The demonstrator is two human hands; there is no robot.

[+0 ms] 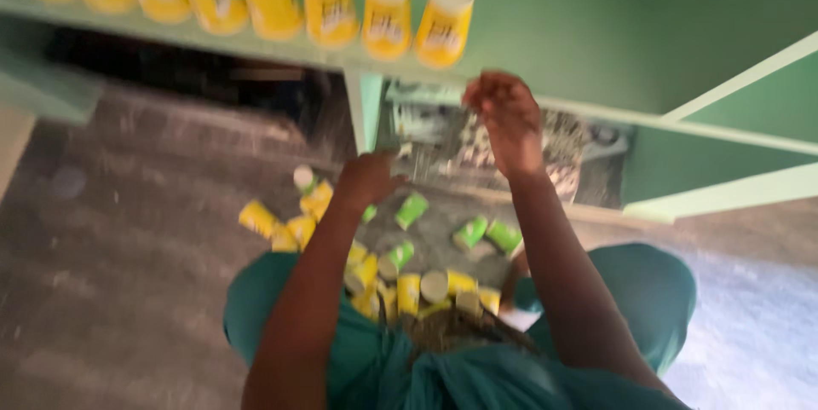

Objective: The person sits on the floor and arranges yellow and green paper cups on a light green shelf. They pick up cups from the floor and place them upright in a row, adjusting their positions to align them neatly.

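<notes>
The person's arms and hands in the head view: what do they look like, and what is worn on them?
Both arms are bare down to the left hand and right hand: no sleeves, gloves or watch are visible. The picture is blurred, so rings cannot be ruled out. Teal clothing covers the body below.

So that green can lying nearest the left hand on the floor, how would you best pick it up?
Probably around the middle of its round body, from above. The green can lies on its side, tilted, a little apart from the yellow cans, beside the left hand, so fingers could close across its width.
</notes>
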